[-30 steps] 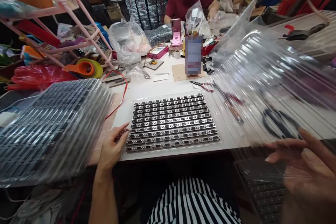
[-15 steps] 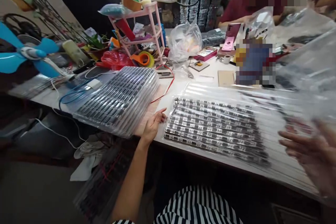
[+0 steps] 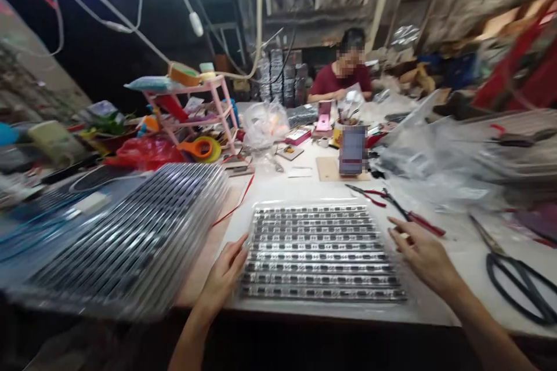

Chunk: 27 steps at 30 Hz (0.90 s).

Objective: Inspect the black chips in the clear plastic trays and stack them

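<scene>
A clear plastic tray with several rows of dark and silvery small parts lies flat on the white table near its front edge. My left hand is at the tray's left edge, fingers extended and apparently touching it. Beside the right edge is my right hand, its fingers spread and a ring on one of them; whether it touches the tray cannot be made out. To the left stands a stack of similar filled trays. Neither hand holds anything.
Red-handled pliers and black scissors lie on the right. Behind the tray a phone stands upright. A pink rack and an orange tape roll are back left. A person sits across the table.
The view has lifted and turned right. Plastic film that was at the right over the tray no longer covers it. My right hand has come in beside the tray, which now lies squarer to the view.
</scene>
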### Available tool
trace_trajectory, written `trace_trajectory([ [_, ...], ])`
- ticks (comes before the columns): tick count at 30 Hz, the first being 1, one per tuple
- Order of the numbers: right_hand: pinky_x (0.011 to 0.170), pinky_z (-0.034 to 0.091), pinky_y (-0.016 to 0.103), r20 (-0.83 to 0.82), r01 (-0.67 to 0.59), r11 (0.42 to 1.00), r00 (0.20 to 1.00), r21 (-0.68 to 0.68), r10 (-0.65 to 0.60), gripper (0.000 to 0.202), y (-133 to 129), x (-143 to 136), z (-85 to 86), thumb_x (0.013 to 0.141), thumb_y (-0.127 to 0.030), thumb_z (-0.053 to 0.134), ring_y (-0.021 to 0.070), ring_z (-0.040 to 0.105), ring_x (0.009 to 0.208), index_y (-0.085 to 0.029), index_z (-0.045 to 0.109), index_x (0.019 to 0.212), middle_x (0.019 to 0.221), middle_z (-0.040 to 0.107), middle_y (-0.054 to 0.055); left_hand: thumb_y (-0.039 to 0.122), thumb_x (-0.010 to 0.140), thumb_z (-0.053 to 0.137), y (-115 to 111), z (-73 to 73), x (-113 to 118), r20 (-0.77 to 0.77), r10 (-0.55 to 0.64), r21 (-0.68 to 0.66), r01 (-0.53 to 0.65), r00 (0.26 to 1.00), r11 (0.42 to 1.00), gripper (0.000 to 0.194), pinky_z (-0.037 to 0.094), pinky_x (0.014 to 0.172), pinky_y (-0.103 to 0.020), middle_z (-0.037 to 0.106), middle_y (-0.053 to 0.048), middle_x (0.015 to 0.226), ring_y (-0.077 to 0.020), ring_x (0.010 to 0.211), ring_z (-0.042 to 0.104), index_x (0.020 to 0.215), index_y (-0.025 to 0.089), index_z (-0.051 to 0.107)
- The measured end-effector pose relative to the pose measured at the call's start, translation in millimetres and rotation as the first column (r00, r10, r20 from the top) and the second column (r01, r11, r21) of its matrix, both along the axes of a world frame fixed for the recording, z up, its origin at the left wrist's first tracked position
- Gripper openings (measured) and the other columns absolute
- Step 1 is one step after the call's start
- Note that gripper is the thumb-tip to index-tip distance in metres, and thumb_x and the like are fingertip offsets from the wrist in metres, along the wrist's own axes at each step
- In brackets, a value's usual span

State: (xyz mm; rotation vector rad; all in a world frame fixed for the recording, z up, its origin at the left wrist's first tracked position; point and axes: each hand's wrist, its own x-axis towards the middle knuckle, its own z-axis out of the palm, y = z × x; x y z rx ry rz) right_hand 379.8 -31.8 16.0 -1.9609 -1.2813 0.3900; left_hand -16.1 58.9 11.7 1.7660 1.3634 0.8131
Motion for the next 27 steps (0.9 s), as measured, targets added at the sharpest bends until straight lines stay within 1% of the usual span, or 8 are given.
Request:
trace_trajectory([
  [3,0.080,0.055,0.033,0.345,-0.140,0.986,0.933,0.096,0.098,0.038,4,-8,-13.1,0.090,-0.031,0.040,0.0200,0.064,0.092,-0.017,0.065,0.114,0.116,0.061,0.013,0.056,0.086,0.039,4,-13.7,0,-0.163,0.039,0.071,-0.028,0.986,0.997,0.057,0.047,0.086,-0.037,0.060,-0.004,0.095,-0.0220,0.094,0.060,0.128,0.021,0.056],
  [5,0.080,0.055,0.033,0.567,-0.173,0.981,0.818,0.084,0.096,0.038,6,-16,-23.2,0.089,-0.017,0.037,0.0210,0.063,0.098,-0.016,0.064,0.116,0.126,0.058,0.013,0.056,0.087,0.033,5,-24.1,1,-0.284,0.092,0.161,-0.047,0.954,0.986,0.059,0.048,0.079,-0.039,0.059,-0.005,0.091,-0.0230,0.087,0.061,0.128,0.021,0.056],
  [10,0.067,0.055,0.034,0.899,-0.146,0.989,0.430,-0.021,0.083,0.052,14,-33,-37.6,0.072,0.008,0.035,0.0214,0.065,0.076,-0.005,0.065,0.113,0.121,0.061,0.021,0.043,0.092,0.026,-1,-31.8,8,-0.583,0.193,0.298,-0.014,0.789,0.954,0.052,0.043,0.074,-0.040,0.062,-0.008,0.092,-0.0256,0.087,0.060,0.129,0.022,0.056],
  [13,0.066,0.055,0.034,0.930,-0.167,0.985,0.353,-0.042,0.100,0.050,20,-33,-36.4,0.070,0.008,0.037,0.0233,0.067,0.076,-0.002,0.066,0.109,0.119,0.061,0.023,0.041,0.092,0.026,-1,-25.0,14,-0.627,0.208,0.317,0.001,0.751,0.948,0.052,0.044,0.073,-0.042,0.062,-0.009,0.087,-0.0263,0.083,0.060,0.128,0.020,0.058],
  [16,0.072,0.056,0.035,0.895,-0.213,0.977,0.428,-0.034,0.124,0.051,22,-24,-35.0,0.073,0.007,0.037,0.0244,0.067,0.087,-0.003,0.064,0.114,0.123,0.059,0.022,0.043,0.091,0.029,-4,-19.1,9,-0.539,0.192,0.294,-0.031,0.820,0.955,0.053,0.048,0.077,-0.043,0.065,-0.009,0.088,-0.0265,0.084,0.062,0.127,0.018,0.059],
  [20,0.086,0.055,0.037,0.690,-0.308,0.951,0.682,-0.029,0.242,0.046,13,-2,-34.8,0.087,-0.008,0.034,0.0230,0.060,0.112,-0.013,0.058,0.126,0.137,0.050,0.013,0.035,0.092,0.031,-26,-24.4,-18,-0.444,0.011,0.255,0.114,0.896,0.960,0.045,0.052,0.083,-0.038,0.068,-0.008,0.105,-0.0245,0.102,0.063,0.127,0.029,0.059],
  [24,0.097,0.049,0.039,0.440,-0.387,0.922,0.830,0.011,0.343,0.043,5,12,-34.9,0.096,-0.030,0.032,0.0211,0.052,0.123,-0.019,0.055,0.131,0.141,0.046,0.008,0.017,0.088,0.033,-56,-44.3,-36,-0.528,0.061,0.444,0.214,0.847,0.870,0.053,0.048,0.089,-0.043,0.058,-0.006,0.132,-0.0272,0.123,0.052,0.135,0.037,0.049],
  [27,0.101,0.046,0.040,0.390,-0.399,0.915,0.853,0.055,0.348,0.045,-2,11,-35.7,0.093,-0.025,0.032,0.0215,0.052,0.123,-0.018,0.057,0.129,0.139,0.048,0.009,0.016,0.087,0.038,-65,-56.8,-35,-0.562,0.126,0.537,0.246,0.817,0.807,0.061,0.043,0.096,-0.048,0.047,-0.004,0.143,-0.0297,0.133,0.041,0.144,0.039,0.032],
])
